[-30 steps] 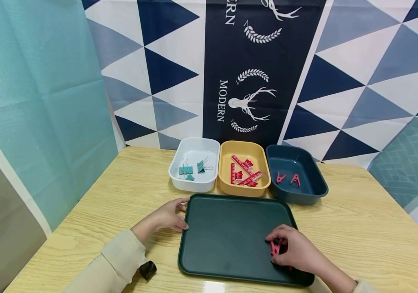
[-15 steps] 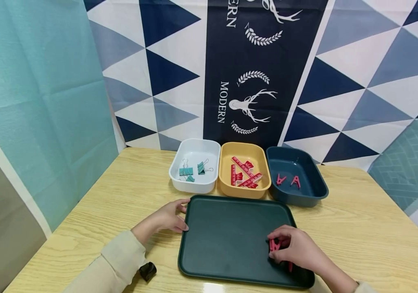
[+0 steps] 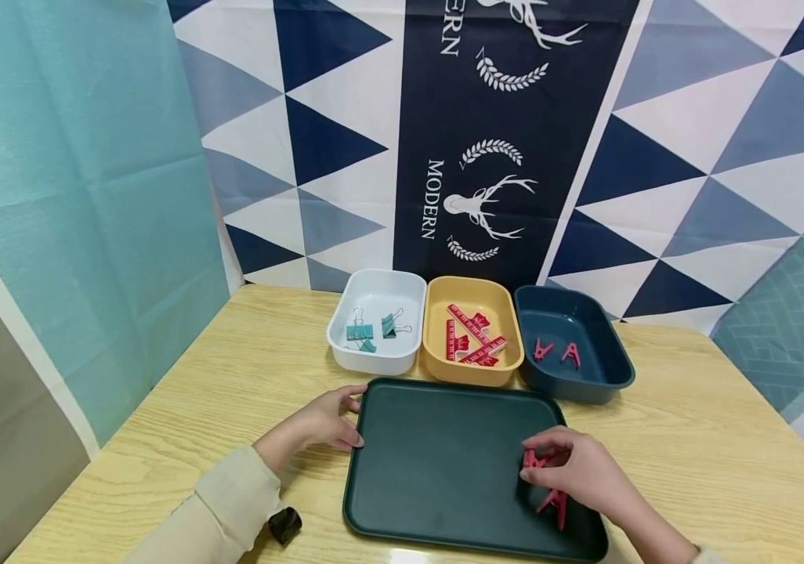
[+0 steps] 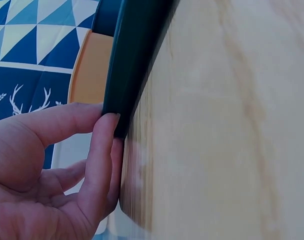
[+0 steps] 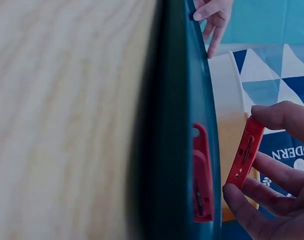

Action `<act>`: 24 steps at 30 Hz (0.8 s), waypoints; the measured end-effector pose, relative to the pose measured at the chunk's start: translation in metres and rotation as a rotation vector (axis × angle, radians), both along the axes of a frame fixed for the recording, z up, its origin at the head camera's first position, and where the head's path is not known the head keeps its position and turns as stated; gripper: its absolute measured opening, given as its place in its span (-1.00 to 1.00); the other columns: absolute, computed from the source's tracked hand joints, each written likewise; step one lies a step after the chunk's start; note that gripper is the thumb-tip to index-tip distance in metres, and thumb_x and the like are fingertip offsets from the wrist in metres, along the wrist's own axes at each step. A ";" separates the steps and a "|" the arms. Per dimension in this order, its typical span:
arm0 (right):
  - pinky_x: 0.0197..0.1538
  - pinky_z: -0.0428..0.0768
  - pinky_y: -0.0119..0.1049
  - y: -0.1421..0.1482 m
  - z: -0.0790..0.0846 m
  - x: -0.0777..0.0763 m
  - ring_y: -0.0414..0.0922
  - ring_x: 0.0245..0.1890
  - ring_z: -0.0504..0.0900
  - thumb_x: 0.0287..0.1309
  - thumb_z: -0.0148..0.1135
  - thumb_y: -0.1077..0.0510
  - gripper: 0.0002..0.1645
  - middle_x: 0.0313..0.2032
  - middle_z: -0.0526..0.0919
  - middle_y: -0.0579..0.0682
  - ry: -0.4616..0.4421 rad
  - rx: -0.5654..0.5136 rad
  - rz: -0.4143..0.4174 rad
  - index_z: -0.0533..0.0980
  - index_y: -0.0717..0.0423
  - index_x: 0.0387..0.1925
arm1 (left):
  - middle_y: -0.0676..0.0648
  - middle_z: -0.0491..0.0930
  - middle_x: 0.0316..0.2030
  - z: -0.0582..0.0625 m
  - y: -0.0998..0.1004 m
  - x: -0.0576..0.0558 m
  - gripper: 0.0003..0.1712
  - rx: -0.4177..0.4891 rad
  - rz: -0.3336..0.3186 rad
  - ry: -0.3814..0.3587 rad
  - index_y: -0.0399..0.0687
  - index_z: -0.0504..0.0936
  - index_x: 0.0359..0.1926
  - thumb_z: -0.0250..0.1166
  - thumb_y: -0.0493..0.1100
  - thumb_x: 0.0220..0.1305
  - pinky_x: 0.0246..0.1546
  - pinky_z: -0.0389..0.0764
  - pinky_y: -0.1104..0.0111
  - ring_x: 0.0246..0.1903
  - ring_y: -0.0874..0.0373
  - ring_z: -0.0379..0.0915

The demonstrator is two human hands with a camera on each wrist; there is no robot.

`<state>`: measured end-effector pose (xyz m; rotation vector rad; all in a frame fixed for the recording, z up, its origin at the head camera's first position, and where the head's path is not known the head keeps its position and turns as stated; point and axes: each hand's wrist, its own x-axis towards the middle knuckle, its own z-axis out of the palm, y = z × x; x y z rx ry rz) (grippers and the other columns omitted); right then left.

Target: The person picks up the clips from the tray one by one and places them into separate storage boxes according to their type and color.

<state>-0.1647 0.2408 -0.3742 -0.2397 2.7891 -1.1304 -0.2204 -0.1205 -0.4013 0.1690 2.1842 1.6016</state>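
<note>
My right hand [image 3: 585, 471] pinches a small red clothespin [image 5: 247, 152] between thumb and fingertips, over the right side of the dark green tray [image 3: 437, 470]. Another red clothespin [image 3: 555, 505] lies on the tray just below that hand. My left hand [image 3: 327, 419] holds the tray at its left edge, near the far corner. Its fingertips meet at the rim in the left wrist view.
Behind the tray stand a white bin [image 3: 376, 362] with teal binder clips, a yellow bin [image 3: 472, 376] with red ruler-like clips, and a dark blue bin [image 3: 578, 388] with two red clothespins. A small black object [image 3: 285, 525] sits by the left sleeve.
My right hand has shifted slightly up and right with the pinched clothespin turning in its fingers, and the clothespin beneath shows more fully. The left hand stays at the tray's edge.
</note>
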 end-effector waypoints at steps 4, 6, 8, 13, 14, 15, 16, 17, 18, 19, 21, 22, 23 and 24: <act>-0.35 0.59 -0.35 0.002 0.004 -0.002 -0.13 -0.35 0.55 -0.18 0.50 0.04 -0.51 -0.28 0.60 -0.03 0.002 0.005 -0.057 0.62 0.18 -0.17 | -0.22 0.30 -0.03 0.001 0.001 0.000 0.01 -0.002 0.001 0.002 -0.20 0.13 0.38 0.31 -0.63 -0.13 -0.41 0.66 0.18 -0.28 0.01 0.56; -0.32 0.59 -0.33 0.003 0.006 -0.003 -0.12 -0.32 0.56 -0.17 0.49 0.02 -0.50 -0.25 0.60 -0.01 0.005 0.009 -0.077 0.62 0.18 -0.15 | -0.22 0.30 -0.03 0.001 0.001 0.001 0.01 -0.005 0.004 0.002 -0.20 0.13 0.38 0.31 -0.63 -0.13 -0.42 0.66 0.18 -0.29 0.01 0.56; -0.29 0.59 -0.31 0.004 0.008 -0.004 -0.11 -0.31 0.55 -0.16 0.49 0.02 -0.49 -0.25 0.61 -0.01 0.011 0.010 -0.091 0.62 0.19 -0.14 | -0.22 0.30 -0.03 0.001 0.001 0.001 0.01 -0.008 0.006 0.002 -0.20 0.13 0.38 0.31 -0.63 -0.13 -0.42 0.66 0.18 -0.29 0.01 0.56; -0.25 0.60 -0.28 0.006 0.011 -0.007 -0.08 -0.29 0.56 -0.13 0.48 0.02 -0.49 -0.27 0.63 0.00 0.032 0.000 -0.120 0.61 0.21 -0.14 | -0.22 0.31 -0.03 0.000 0.001 0.001 0.01 -0.011 0.009 0.006 -0.20 0.13 0.38 0.31 -0.64 -0.13 -0.42 0.66 0.18 -0.30 0.01 0.56; -0.25 0.61 -0.26 0.006 0.012 -0.008 -0.07 -0.27 0.56 -0.13 0.47 0.01 -0.49 -0.26 0.63 0.01 0.035 -0.004 -0.127 0.61 0.21 -0.13 | -0.22 0.31 -0.03 0.001 0.001 0.001 0.01 -0.010 0.009 0.006 -0.20 0.13 0.38 0.31 -0.63 -0.13 -0.42 0.66 0.18 -0.30 0.02 0.56; -0.24 0.61 -0.26 0.007 0.013 -0.008 -0.06 -0.26 0.56 -0.12 0.47 0.01 -0.49 -0.25 0.63 0.02 0.043 -0.009 -0.128 0.61 0.22 -0.12 | -0.22 0.31 -0.03 0.001 0.001 0.001 0.01 -0.010 0.009 0.007 -0.20 0.13 0.38 0.31 -0.63 -0.13 -0.42 0.66 0.18 -0.30 0.02 0.56; -0.24 0.62 -0.26 0.008 0.013 -0.009 -0.04 -0.24 0.57 -0.11 0.47 0.01 -0.48 -0.23 0.62 0.04 0.050 -0.015 -0.130 0.61 0.22 -0.12 | -0.22 0.31 -0.03 0.001 0.001 0.001 0.01 -0.010 0.008 0.008 -0.20 0.13 0.38 0.31 -0.63 -0.13 -0.42 0.66 0.18 -0.30 0.01 0.56; -0.24 0.62 -0.26 0.009 0.014 -0.010 -0.03 -0.23 0.57 -0.11 0.46 0.01 -0.48 -0.21 0.62 0.06 0.055 -0.022 -0.133 0.60 0.23 -0.11 | -0.22 0.30 -0.03 0.001 0.001 0.001 0.01 -0.010 0.008 0.007 -0.20 0.13 0.38 0.31 -0.63 -0.13 -0.42 0.66 0.18 -0.30 0.01 0.56; -0.25 0.63 -0.26 0.010 0.014 -0.011 -0.02 -0.21 0.57 -0.10 0.46 0.00 -0.47 -0.19 0.62 0.07 0.057 -0.027 -0.138 0.60 0.23 -0.10 | -0.22 0.30 -0.03 0.001 0.001 0.001 0.01 -0.009 0.008 0.006 -0.20 0.13 0.38 0.31 -0.63 -0.12 -0.42 0.66 0.18 -0.30 0.01 0.56; -0.25 0.62 -0.26 0.011 0.015 -0.012 -0.01 -0.20 0.56 -0.10 0.46 -0.01 -0.45 -0.17 0.61 0.08 0.061 -0.029 -0.143 0.59 0.23 -0.09 | -0.22 0.31 -0.03 0.001 0.001 0.001 0.01 -0.010 0.009 0.005 -0.20 0.13 0.38 0.31 -0.63 -0.12 -0.42 0.66 0.18 -0.30 0.01 0.56; -0.27 0.62 -0.27 0.013 0.017 -0.015 0.01 -0.18 0.56 -0.09 0.45 -0.03 -0.43 -0.15 0.60 0.11 0.067 -0.030 -0.150 0.59 0.24 -0.07 | -0.22 0.31 -0.03 0.001 0.001 0.001 0.01 -0.010 0.010 0.003 -0.20 0.13 0.38 0.31 -0.63 -0.13 -0.42 0.66 0.18 -0.29 0.01 0.55; -0.27 0.62 -0.27 0.014 0.018 -0.016 0.03 -0.17 0.55 -0.09 0.45 -0.04 -0.42 -0.14 0.59 0.12 0.067 -0.032 -0.157 0.58 0.24 -0.07 | -0.22 0.31 -0.03 0.001 0.001 0.001 0.01 -0.010 0.011 0.002 -0.20 0.13 0.38 0.31 -0.63 -0.13 -0.42 0.66 0.18 -0.30 0.01 0.55; -0.27 0.62 -0.27 0.015 0.019 -0.017 0.03 -0.16 0.55 -0.08 0.44 -0.06 -0.41 -0.13 0.59 0.12 0.065 -0.031 -0.164 0.58 0.24 -0.06 | -0.22 0.31 -0.03 0.001 0.001 0.000 0.01 -0.010 0.011 0.002 -0.20 0.13 0.38 0.31 -0.64 -0.13 -0.42 0.66 0.18 -0.30 0.01 0.55; -0.27 0.62 -0.27 0.016 0.020 -0.018 0.04 -0.15 0.54 -0.08 0.44 -0.07 -0.39 -0.13 0.59 0.13 0.065 -0.029 -0.171 0.57 0.24 -0.05 | -0.22 0.31 -0.02 0.000 0.001 0.000 0.01 -0.009 0.011 0.002 -0.20 0.13 0.38 0.31 -0.64 -0.13 -0.42 0.66 0.18 -0.30 0.01 0.55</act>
